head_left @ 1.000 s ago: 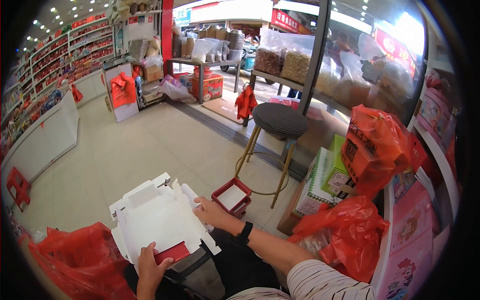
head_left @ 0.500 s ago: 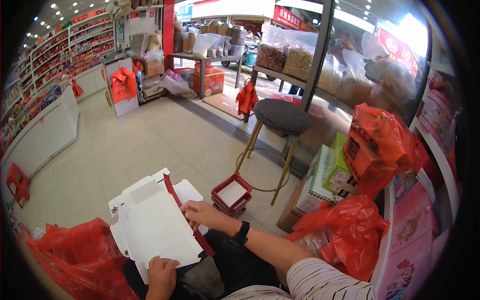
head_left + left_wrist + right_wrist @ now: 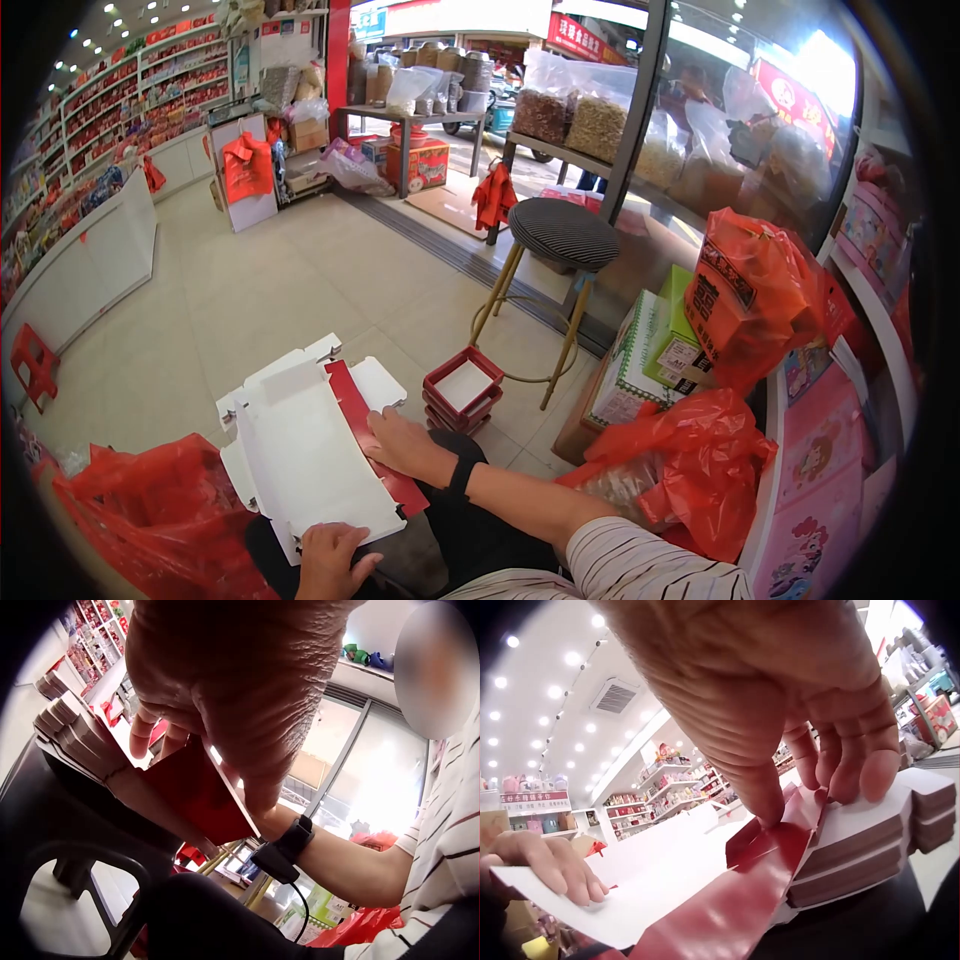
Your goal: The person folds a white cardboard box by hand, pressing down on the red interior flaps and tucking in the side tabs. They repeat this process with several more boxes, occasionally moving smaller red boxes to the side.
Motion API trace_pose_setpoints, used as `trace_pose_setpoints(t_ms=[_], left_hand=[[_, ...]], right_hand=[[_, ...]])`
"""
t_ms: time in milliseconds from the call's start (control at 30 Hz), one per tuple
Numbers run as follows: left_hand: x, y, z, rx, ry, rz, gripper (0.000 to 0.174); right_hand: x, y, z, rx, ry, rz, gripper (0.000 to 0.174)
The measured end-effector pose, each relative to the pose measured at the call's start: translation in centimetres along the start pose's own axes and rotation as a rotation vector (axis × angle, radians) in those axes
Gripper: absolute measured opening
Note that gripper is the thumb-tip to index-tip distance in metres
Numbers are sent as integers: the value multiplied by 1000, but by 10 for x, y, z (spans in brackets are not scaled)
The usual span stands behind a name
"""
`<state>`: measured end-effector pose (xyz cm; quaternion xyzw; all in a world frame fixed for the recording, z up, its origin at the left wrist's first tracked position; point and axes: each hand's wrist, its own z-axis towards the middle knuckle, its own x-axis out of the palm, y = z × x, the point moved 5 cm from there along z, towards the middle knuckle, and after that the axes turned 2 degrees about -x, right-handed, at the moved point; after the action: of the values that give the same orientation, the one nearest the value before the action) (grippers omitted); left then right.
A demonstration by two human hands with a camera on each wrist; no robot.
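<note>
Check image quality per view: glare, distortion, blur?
Head: fisheye bend, dark corners, glare on the glass, upper right. Left wrist: glass washed out, left hand shadowed, oval patch blurred. Right wrist: ceiling lights glare, flap shines, card nearly blown out.

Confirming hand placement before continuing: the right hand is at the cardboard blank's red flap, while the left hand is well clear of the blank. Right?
The second half is wrong: the left hand touches the cardboard blank at its near end, as the head view shows. The right hand is at its red flap.
</note>
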<state>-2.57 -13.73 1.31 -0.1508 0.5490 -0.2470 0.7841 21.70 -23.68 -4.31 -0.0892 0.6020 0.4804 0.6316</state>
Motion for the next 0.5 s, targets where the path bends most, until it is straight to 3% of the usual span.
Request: trace_pose_setpoints(t_ms=[133, 200, 233, 300, 400, 500], left_hand=[[-5, 4, -18, -7, 23, -63, 34], [-24, 14, -26, -68, -124, -48, 34], [-32, 26, -30, -24, -248, 91, 26], [-50, 53, -42, -244, -425, 77, 24], [-68, 88, -52, -469, -591, 170, 31], [-53, 143, -75, -606, -532, 99, 33]], right_hand=[[-3, 0, -2, 70, 73, 9, 50], [-12, 1, 0, 117, 95, -3, 52], [-11, 4, -1, 137, 123, 1, 52], [-1, -2, 0, 97, 16, -1, 54], [-4, -1, 5, 205, 118, 5, 58], [0, -5, 6, 185, 97, 3, 63]])
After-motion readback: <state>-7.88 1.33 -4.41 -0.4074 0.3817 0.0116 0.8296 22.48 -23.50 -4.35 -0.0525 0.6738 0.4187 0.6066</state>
